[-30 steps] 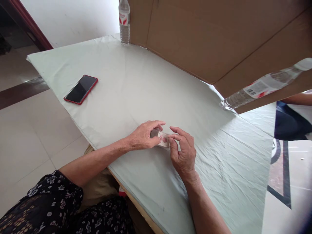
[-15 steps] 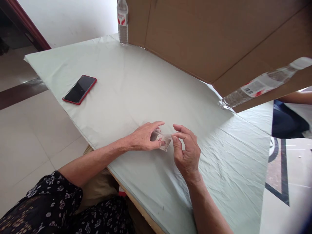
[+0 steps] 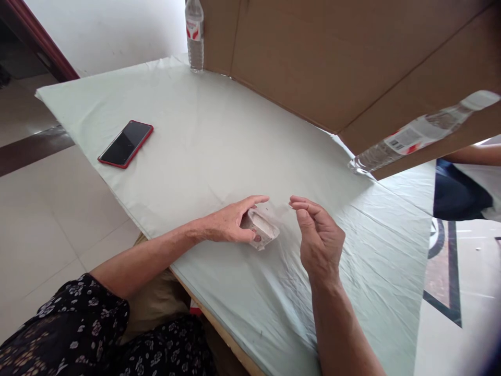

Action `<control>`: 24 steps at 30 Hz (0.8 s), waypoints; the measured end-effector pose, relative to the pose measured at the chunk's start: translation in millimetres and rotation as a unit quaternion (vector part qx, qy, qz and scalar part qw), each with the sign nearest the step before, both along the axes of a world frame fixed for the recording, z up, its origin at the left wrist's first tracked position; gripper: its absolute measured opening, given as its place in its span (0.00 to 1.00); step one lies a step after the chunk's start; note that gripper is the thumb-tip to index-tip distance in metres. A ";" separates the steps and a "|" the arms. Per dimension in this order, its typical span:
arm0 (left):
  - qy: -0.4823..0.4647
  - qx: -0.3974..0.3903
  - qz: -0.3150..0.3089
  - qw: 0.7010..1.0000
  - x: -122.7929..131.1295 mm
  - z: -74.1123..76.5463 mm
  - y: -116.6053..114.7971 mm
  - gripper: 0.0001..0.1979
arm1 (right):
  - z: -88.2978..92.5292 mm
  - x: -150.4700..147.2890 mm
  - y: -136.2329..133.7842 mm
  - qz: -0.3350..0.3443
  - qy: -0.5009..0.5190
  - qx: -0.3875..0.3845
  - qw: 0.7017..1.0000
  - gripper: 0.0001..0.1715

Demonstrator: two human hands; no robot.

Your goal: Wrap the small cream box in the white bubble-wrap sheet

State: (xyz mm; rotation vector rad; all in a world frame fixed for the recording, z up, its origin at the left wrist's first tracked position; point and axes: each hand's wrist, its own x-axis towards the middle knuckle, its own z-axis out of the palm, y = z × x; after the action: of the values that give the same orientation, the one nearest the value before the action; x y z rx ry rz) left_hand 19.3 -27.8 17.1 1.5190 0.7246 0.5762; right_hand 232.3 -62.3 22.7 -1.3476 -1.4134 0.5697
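Observation:
Near the front of the cloth-covered table, my left hand (image 3: 235,222) is curled around a small pale box (image 3: 264,230) with a clear, filmy wrapping. The thumb presses the near side, and the box's right end sticks out past the fingers. To the right of the box, apart from it, my right hand (image 3: 321,235) is raised with thumb and fingers pinched together. A tiny whitish bit shows at its fingertips, too small to name.
A phone in a red case (image 3: 126,144) lies at the left. Behind, a large cardboard panel (image 3: 289,62) stands between two plastic bottles, one at left (image 3: 194,36) and one at right (image 3: 415,137). A person's arm (image 3: 475,155) shows at the right edge.
My right hand has moved right, away from the box, and its fingers have closed further. The box has turned a little in my left hand, showing more of its top.

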 end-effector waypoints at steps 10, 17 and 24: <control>-0.012 -0.010 0.062 0.998 4.3 -1.8 0.6 0.47 | -15.6 4.2 5.3 0.117 0.077 -0.189 0.972 0.23; 0.013 0.083 0.051 0.995 7.8 -8.6 -3.4 0.46 | -21.1 -7.4 3.2 0.073 0.098 -0.164 0.979 0.15; 0.014 0.139 0.041 0.989 12.0 -16.6 -4.7 0.47 | -16.9 -7.8 2.5 0.002 0.082 -0.101 0.992 0.15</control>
State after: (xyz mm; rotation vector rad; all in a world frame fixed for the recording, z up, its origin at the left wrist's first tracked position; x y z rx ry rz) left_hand 31.3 -32.5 0.5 1.7637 0.7553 0.7429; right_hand 224.6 -59.8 5.8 -1.4231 -1.2510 0.8251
